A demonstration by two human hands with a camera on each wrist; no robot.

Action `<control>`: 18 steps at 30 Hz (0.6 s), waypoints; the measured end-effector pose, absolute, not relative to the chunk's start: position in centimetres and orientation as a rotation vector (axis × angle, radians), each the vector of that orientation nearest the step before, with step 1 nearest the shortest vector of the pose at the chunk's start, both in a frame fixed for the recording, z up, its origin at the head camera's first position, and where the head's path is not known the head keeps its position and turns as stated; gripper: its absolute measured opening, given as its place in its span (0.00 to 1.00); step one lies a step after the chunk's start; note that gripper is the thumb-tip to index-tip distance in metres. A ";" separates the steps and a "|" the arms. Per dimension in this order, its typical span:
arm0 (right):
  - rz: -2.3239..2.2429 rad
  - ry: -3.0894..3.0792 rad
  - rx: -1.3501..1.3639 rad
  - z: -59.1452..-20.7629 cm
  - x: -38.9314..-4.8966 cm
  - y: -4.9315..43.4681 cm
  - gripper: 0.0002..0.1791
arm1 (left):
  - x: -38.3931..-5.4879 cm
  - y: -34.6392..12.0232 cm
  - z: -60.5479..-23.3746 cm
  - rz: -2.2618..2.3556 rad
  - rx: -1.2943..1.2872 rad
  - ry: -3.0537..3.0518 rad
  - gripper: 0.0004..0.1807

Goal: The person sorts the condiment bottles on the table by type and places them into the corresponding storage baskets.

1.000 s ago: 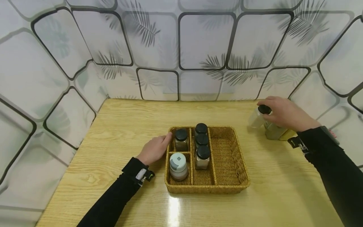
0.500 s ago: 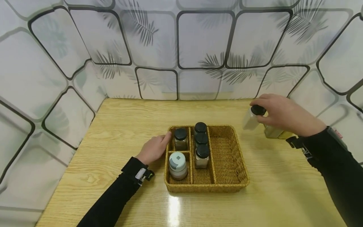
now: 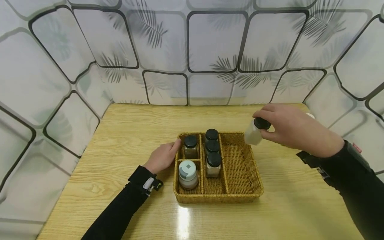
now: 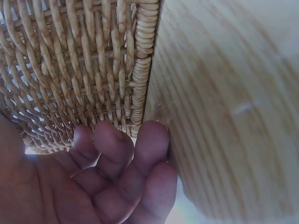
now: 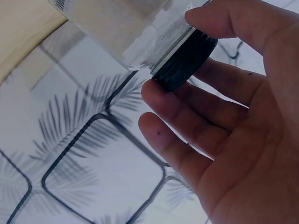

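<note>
My right hand [image 3: 295,128] pinches the black lid of a clear glass spice jar [image 3: 252,134] with pale contents. In the head view this tilted jar hangs by the back right corner of the divided wicker basket [image 3: 220,200]. Thumb and fingers lie around the lid [image 5: 184,60] in the right wrist view. My left hand [image 3: 162,158] rests against the basket's left side, its loosely bent fingers [image 4: 152,142] touching the wall near the table. Several black-lidded jars [image 3: 213,165] stand in the middle compartment. One dark-lidded jar [image 3: 190,146] and a pale-lidded jar [image 3: 188,175] occupy the left ones.
The basket's right compartment [image 3: 238,166] shows bare woven bottom. Behind the right hand a small white round thing [image 3: 310,115] peeks out, mostly hidden. A patterned wall covering [image 3: 219,43] bounds the wooden table [image 3: 135,123] at the back and sides.
My right hand has carried the jar leftward, from near the other containers at the right to the basket's back right corner. The left hand and basket stay put.
</note>
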State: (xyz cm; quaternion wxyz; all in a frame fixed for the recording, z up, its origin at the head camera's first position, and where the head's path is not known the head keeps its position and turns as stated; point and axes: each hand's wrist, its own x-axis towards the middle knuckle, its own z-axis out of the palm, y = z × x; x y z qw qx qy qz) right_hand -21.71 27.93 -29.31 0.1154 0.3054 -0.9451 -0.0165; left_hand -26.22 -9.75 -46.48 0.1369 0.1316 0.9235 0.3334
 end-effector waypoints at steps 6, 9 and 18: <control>-0.002 -2.735 0.984 -28.8 -20.2 26.3 0.20 | -26.2 -9.7 -46.4 0.951 0.383 2.681 0.39; 0.017 -2.720 1.041 -28.6 -19.5 25.6 0.21 | -26.2 -9.7 -46.4 0.943 0.391 2.686 0.38; 0.023 -2.658 1.150 -28.2 -18.0 23.6 0.20 | -26.2 -9.6 -46.1 0.938 0.375 2.692 0.38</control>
